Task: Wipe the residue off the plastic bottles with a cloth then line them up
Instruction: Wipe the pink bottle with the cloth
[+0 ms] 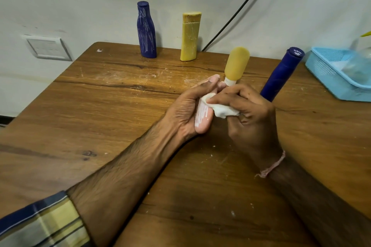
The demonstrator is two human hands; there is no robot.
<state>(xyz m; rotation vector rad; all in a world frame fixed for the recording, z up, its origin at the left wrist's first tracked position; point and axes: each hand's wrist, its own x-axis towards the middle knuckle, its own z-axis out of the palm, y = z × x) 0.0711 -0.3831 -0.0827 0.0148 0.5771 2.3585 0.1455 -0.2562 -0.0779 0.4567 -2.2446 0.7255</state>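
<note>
Pink bottle (202, 120) sits in the left hand (186, 106), low over the middle of the worktop (120, 106). Its rounded end points toward 6 o'clock, and white scribbled residue shows on the side facing up. The left grip is curled round the bottle. The right hand (251, 110) has its grip pinched on a crumpled white cloth (220, 109), which presses against the bottle's upper side, just beside the left fingers.

Taking the hands as the centre of the dial, a small yellow bottle (236, 64) stands cap-down at 12 o'clock, just beyond the fingertips. At 1 o'clock a long blue bottle (281, 74) slants up and to the right (its lower end is hidden behind the right hand, so whether it stands or leans cannot be told). Far back at 11 o'clock, against the wall, a dark blue bottle (146, 30) stands upright, covered in white scribbles. A flat yellow bottle (189, 40) stands near it, closer to 12 o'clock, with dusty marks on it.

A light blue basket (331, 78) sits at 2 o'clock at the worktop's edge. A black cable (241, 10) runs down the wall behind the flat yellow bottle. White specks dot the wood. A pale thread (273, 166) circles the right wrist, and a striped sleeve (40, 224) shows at 8 o'clock.
</note>
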